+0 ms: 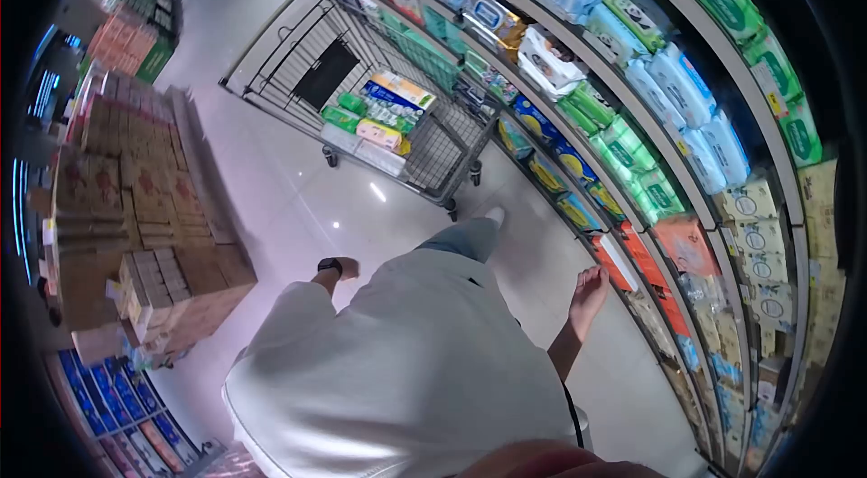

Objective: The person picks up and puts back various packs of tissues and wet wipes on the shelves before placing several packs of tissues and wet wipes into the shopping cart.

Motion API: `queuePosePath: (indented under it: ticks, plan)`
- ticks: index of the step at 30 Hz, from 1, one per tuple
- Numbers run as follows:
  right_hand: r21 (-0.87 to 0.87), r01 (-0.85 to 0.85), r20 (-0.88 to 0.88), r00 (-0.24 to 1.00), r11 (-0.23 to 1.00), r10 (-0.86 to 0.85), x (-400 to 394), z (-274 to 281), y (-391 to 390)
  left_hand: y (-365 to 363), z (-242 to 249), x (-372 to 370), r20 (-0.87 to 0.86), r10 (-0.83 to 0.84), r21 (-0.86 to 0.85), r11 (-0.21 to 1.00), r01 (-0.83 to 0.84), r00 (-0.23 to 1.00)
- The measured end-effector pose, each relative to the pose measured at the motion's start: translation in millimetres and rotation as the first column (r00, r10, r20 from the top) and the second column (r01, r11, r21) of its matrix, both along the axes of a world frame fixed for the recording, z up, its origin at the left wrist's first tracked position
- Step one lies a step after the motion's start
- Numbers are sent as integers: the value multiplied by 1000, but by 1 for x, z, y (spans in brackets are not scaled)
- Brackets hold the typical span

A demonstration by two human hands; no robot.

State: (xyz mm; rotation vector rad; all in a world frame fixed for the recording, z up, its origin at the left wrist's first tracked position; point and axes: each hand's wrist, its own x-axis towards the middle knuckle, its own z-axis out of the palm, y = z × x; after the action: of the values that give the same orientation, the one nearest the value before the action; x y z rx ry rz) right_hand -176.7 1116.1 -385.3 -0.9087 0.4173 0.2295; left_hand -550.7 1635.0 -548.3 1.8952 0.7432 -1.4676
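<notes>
My left hand (347, 267), a dark watch (330, 266) on its wrist, hangs beside my light shirt over the floor. Its fingers are mostly hidden and blurred. On the other side, my right hand (589, 291) is raised close to the lower shelves, empty, with its fingers loosely bent. Nearest to it are orange-red packs (615, 263). Ahead of me stands a wire shopping cart (433, 173), apart from both hands. Inside lie green packs (341, 117), a pink-and-yellow pack (379, 135) and a blue-and-white pack (390, 100).
Long shelves (722, 40) run along my right, filled with green packs (628, 145), blue packs (673, 85) and yellowish packs (757, 252). Stacked cardboard boxes (135, 189) line the left. Pale glossy floor (298, 207) lies between, and a blue-stocked shelf (113, 392) stands at lower left.
</notes>
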Motion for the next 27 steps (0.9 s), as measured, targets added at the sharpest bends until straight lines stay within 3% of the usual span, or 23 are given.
queuePosePath:
  ticks: [1,3,4,5,7,9,11,12,13,14,15,16,17,18,19,20,21,22,23,25,27]
  plan:
    - [-56,-87,85,992,995,91,15,12,23,14,-4,-41,-125,-228,121,962,243,966]
    - [-189,-247,190,940,950,282,35,34,65,39,-9,-118,-205,128,110,988,-107,970]
    - [-260,-322,211,901,910,379,43,44,87,39,6,-144,-69,489,88,871,-483,869]
    - [-294,-351,235,875,889,423,48,47,110,36,25,-163,49,782,18,621,-783,621]
    - [-372,-438,275,790,818,548,55,57,155,27,33,-179,127,959,-19,260,-966,255]
    - [-417,-488,287,730,767,621,45,69,206,28,10,-182,131,966,24,223,-975,224]
    - [-369,-569,227,712,735,665,31,55,254,26,-12,-174,144,701,88,694,-714,699]
    - [-360,-616,160,699,701,697,20,43,279,17,-6,-167,279,809,-96,560,-823,517]
    - [-346,-661,88,683,665,725,11,27,305,14,-14,-157,269,847,-151,507,-848,459]
    - [-346,-674,82,671,653,737,3,-4,330,16,-10,-146,196,918,-311,393,-866,346]
    - [-476,-695,40,595,539,802,-10,-44,354,15,-3,-133,193,934,-308,349,-885,301]
    - [-587,-695,-18,524,415,852,-28,-73,377,20,-14,-144,585,498,-59,814,-578,640]
    - [-570,-708,-40,530,416,847,-51,-91,398,25,-1,-144,556,625,35,641,-767,548]
    - [-831,-470,80,429,299,900,-69,-104,423,38,11,-155,599,597,19,656,-755,534]
    - [-970,-145,147,289,195,946,-88,-116,448,50,16,-170,634,685,-70,512,-856,358]
    - [-987,-39,141,264,157,954,-106,-121,467,68,33,-182,579,764,-140,438,-888,285]
    - [-987,-62,122,288,146,950,-119,-123,489,88,52,-191,518,831,-206,349,-914,201]
    - [-1000,19,2,427,-7,904,-130,-126,507,106,60,-204,492,861,-191,250,-949,128]
    - [-981,79,-103,558,-176,823,-136,-130,518,123,59,-220,477,866,-176,265,-948,153]
    - [-983,-60,-177,577,-175,797,-126,-150,514,162,56,-248,643,758,-154,269,-951,111]
    - [-993,-72,35,581,94,813,-126,-146,505,217,94,-223,623,770,-158,296,-942,138]
